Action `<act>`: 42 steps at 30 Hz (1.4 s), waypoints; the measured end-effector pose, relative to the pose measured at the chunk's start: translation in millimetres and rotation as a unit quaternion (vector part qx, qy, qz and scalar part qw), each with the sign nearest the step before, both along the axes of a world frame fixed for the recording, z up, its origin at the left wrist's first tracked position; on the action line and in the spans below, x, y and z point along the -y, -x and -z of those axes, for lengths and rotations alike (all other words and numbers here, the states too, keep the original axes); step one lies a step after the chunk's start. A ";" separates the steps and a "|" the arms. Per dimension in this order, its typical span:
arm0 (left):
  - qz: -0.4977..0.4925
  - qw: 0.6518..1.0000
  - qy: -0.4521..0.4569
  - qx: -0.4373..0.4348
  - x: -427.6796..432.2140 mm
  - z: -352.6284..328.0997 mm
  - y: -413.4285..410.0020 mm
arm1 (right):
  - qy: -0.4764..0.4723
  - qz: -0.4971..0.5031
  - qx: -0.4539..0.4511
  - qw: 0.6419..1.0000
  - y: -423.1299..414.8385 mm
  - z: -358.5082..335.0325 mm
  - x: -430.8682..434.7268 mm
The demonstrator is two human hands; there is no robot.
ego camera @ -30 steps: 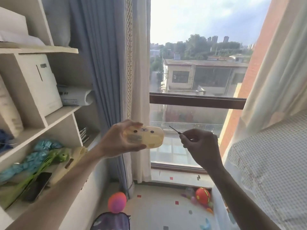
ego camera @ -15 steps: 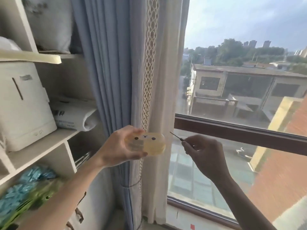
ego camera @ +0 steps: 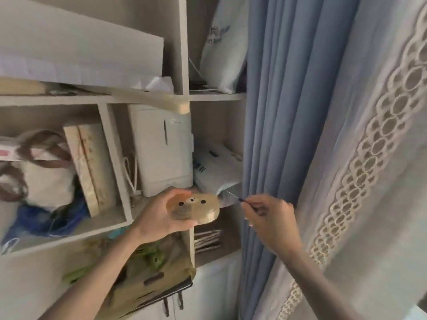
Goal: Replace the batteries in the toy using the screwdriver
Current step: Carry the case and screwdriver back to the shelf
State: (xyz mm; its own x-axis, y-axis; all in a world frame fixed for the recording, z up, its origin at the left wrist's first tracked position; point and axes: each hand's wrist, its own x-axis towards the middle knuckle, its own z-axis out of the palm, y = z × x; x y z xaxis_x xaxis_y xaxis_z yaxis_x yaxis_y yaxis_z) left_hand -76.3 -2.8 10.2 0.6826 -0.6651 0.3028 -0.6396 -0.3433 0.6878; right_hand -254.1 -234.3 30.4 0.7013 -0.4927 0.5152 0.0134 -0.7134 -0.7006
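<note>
The left hand (ego camera: 159, 218) is closed around the toy (ego camera: 193, 209), a small tan case with a bear face, thumb over its top edge and fingers under it, holding it in the air with the face toward the camera. The right hand (ego camera: 268, 215) pinches the screwdriver (ego camera: 233, 196) by its handle; the thin shaft points up and left, its tip just beside the toy's upper right corner but not touching it.

No battery cover or screw shows on the side facing the camera, so the job looks to be at its start: the tool and toy are in the hands and nothing is opened yet. The next move probably calls for turning the toy over to find the cover, steadying it, and seating the tip squarely in the screw.

Behind the hands stands a shelf (ego camera: 184, 65) with a white box (ego camera: 161, 151), bags and books. To the right hangs a blue curtain (ego camera: 277, 112), and beyond it a pale one with lace trim (ego camera: 369, 146).
</note>
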 end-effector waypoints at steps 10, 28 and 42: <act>-0.128 0.986 -0.099 -0.026 -35.2 24.6 -104.0 | 0.023 -0.064 -0.096 0.993 -178.8 51.8 -20.1; -0.231 0.955 -0.181 -0.043 1.9 64.9 -137.1 | 0.139 -0.043 -0.204 0.968 -292.4 130.7 -28.2; -0.224 0.973 -0.035 -0.045 -10.4 31.6 -104.7 | 0.083 -0.195 -0.160 0.964 -247.7 75.8 -24.2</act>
